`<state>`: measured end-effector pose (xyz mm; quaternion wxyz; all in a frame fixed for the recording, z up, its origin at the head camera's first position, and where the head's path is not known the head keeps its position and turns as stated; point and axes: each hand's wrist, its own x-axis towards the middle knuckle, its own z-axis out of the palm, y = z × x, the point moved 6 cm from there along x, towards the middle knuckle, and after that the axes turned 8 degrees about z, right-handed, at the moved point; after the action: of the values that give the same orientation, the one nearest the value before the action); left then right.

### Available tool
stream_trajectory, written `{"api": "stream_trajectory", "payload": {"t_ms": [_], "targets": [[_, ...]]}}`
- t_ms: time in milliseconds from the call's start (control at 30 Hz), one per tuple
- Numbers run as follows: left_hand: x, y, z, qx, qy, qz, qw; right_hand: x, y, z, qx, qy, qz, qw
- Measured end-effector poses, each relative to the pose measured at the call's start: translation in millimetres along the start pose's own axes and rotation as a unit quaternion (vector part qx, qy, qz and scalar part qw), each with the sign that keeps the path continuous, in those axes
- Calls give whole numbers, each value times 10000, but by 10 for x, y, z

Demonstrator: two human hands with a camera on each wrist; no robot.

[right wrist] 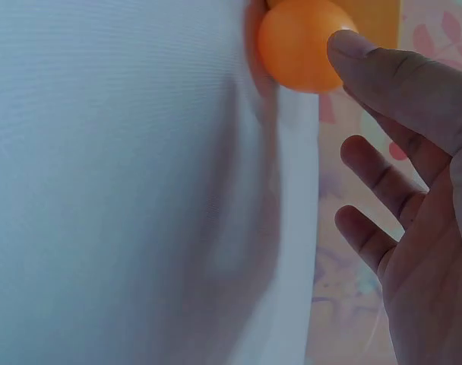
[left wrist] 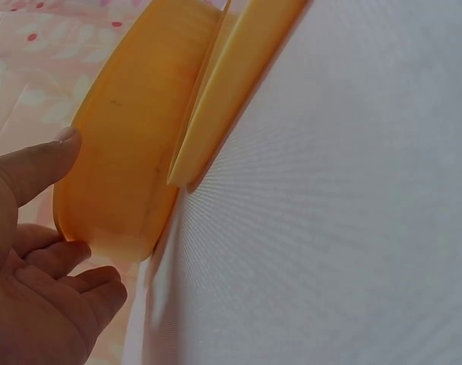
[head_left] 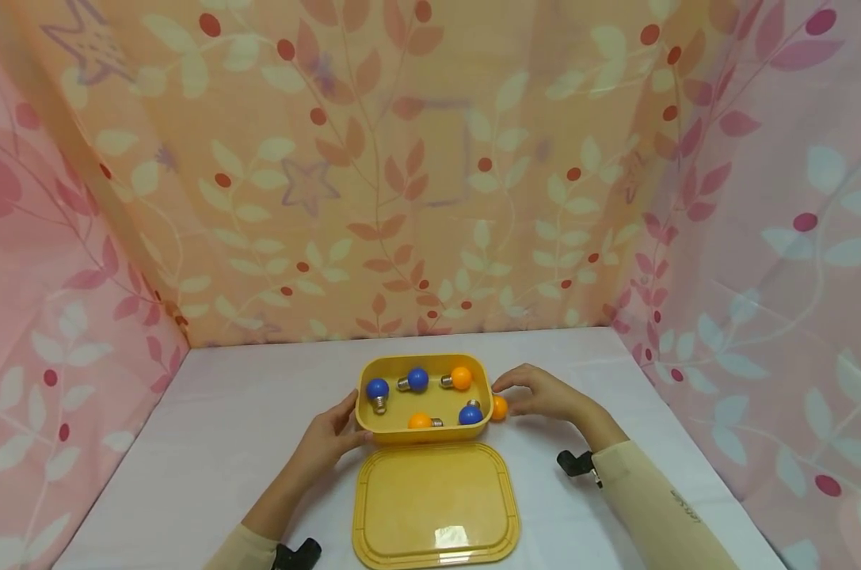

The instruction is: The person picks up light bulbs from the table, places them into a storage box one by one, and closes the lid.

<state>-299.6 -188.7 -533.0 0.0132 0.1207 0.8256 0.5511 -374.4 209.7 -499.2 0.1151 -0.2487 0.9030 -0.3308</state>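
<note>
A yellow plastic box (head_left: pixel 430 436) stands on the table and holds several small toy light bulbs with silver screw bases. Three are blue (head_left: pixel 417 379) and two are orange (head_left: pixel 462 378). My left hand (head_left: pixel 335 431) grips the box's left end, thumb at the near corner and fingers around the side. Outside the right end is another orange bulb (head_left: pixel 499 408), only its round part showing. My right hand (head_left: pixel 546 395) pinches that bulb; its thumb (right wrist: pixel 390 72) lies against the orange ball in the right wrist view, the other fingers spread behind.
The box's yellow lid (head_left: pixel 436 503) lies flat on the white-covered table (head_left: pixel 209 443), just in front of the box. Floral curtains (head_left: pixel 401 174) hang behind the table and on both sides. A black wrist mount (head_left: pixel 576 463) sits at each sleeve.
</note>
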Motion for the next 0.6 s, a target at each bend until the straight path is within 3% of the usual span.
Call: {"api": "stream_trajectory", "payload": {"t_ms": [167, 400, 600], "targets": [[1, 10, 2, -29, -8, -23, 10000, 27, 61, 72, -50, -104, 181, 9998], [41, 50, -5, -28, -53, 100, 9999, 62, -20, 45, -604, 33, -103, 9981], [6, 23, -16, -36, -12, -69, 10000, 43, -90, 105, -1001, -17, -199, 9948]]}}
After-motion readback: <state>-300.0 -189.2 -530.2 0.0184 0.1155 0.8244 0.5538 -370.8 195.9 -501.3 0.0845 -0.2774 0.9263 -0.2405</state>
